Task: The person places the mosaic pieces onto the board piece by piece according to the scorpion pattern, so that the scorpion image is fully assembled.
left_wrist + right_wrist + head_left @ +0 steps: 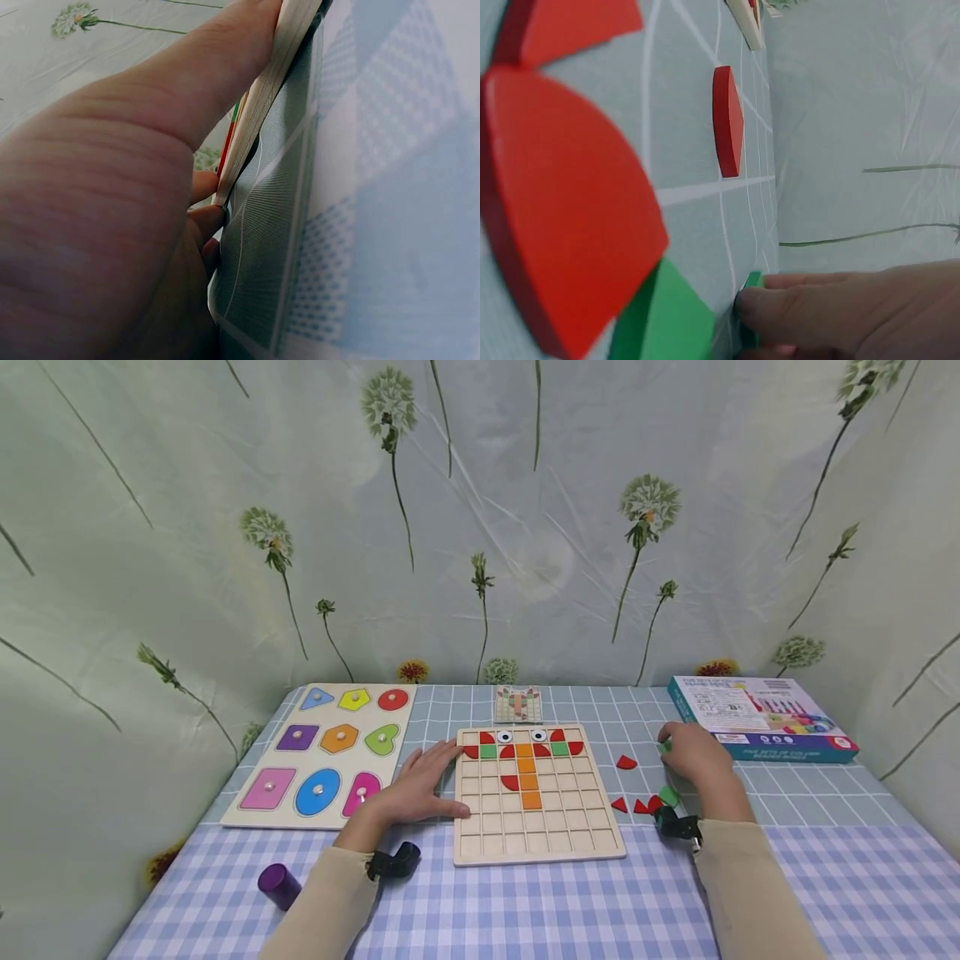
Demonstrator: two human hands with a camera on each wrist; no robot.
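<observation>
A wooden grid board [491, 843] lies in front of the person, with red, green and orange pieces and two eye pieces set in its squares. My left hand [420, 785] is spread along the board's left side, its thumb [225, 45] against the edge and its fingertips at the upper left corner. Right of the board, my right hand [693, 756] pinches a small green piece [750, 307] between thumb and fingers, low over the cloth. Its outline is mostly hidden by the fingers. Near that wrist lie a red quarter-circle piece [570, 202] and another green piece [669, 796].
More red pieces, one a quarter circle [626, 762], lie between board and right hand. A small pattern card [517, 717] touches the board's back area. To the left is a knobbed shape puzzle [352, 693]; a purple cylinder [279, 886] stands nearer. A printed box [765, 718] sits at back right.
</observation>
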